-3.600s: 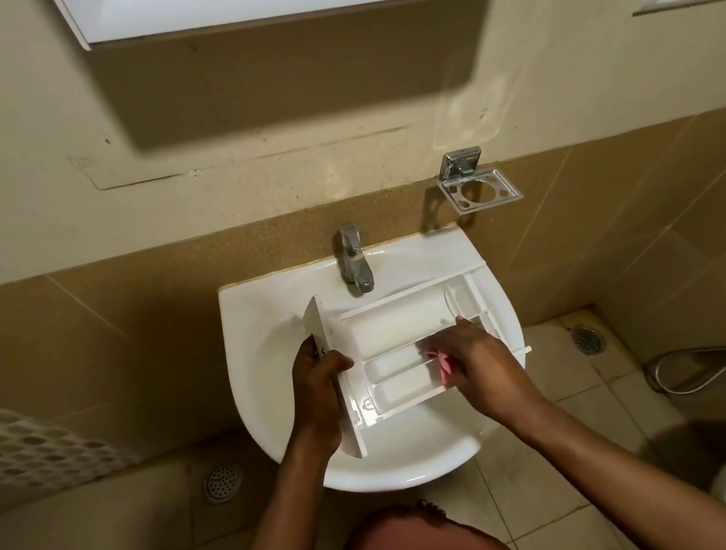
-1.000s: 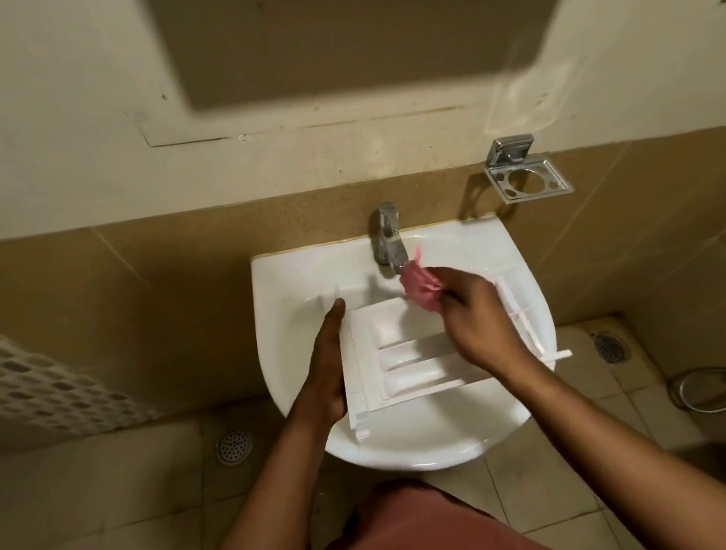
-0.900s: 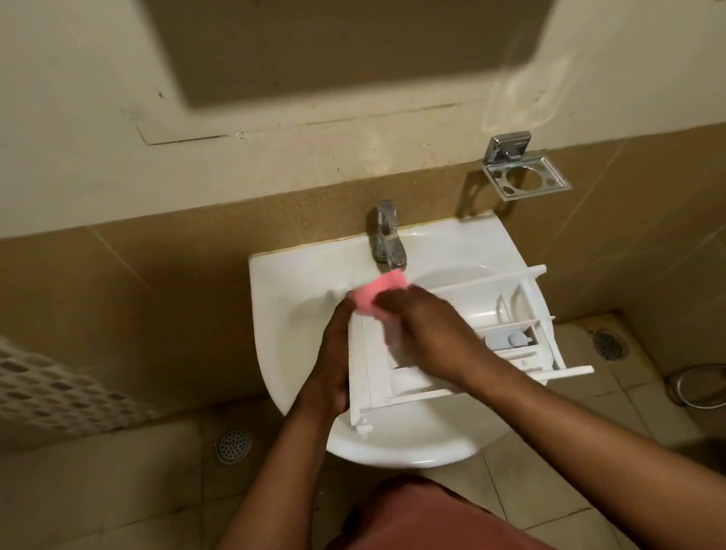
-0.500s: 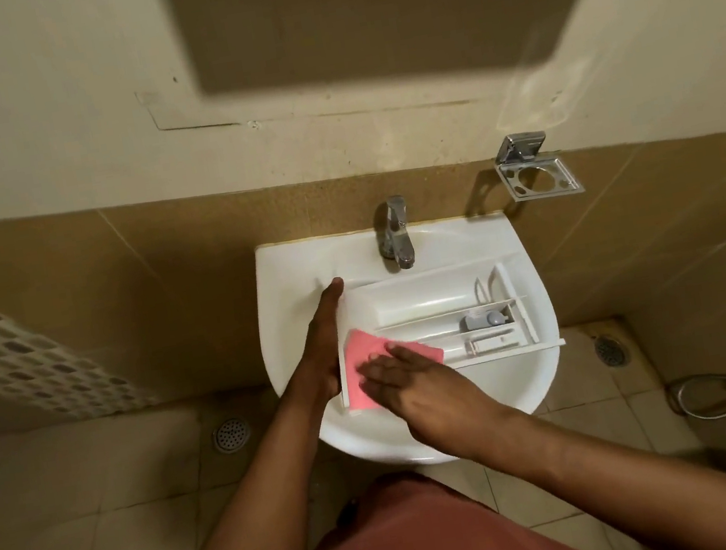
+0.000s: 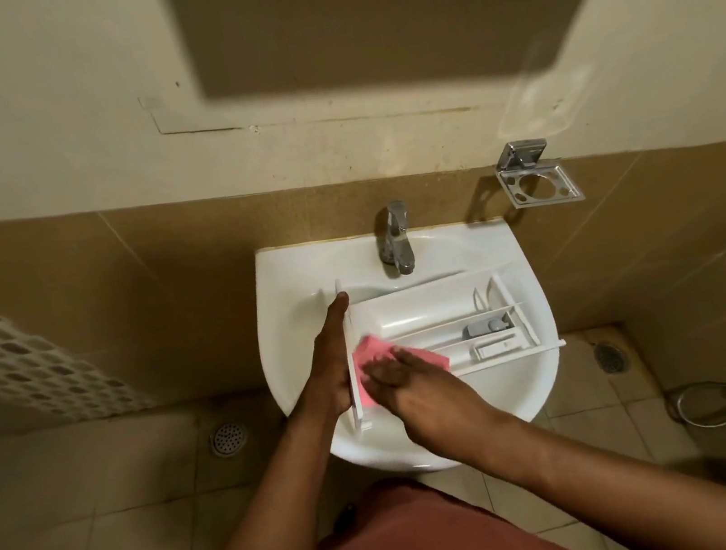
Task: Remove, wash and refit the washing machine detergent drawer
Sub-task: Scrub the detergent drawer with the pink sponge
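A white detergent drawer [image 5: 445,326] is seen laid across a white washbasin [image 5: 284,268], its open compartments facing up. The drawer's front panel is braced by the left hand [image 5: 332,365], whose fingers are stretched flat along the panel's outer face rather than curled around it. Just to the right of that hand, a pink sponge [image 5: 374,358] is pressed into the drawer's near-left corner by the right hand [image 5: 417,389], fingers spread flat over it. Farther right of the right hand, a small grey insert [image 5: 483,328] is visible in a narrow compartment. Beyond both hands, a chrome tap [image 5: 395,241] is mounted at the basin's back edge; whether water is running cannot be told.
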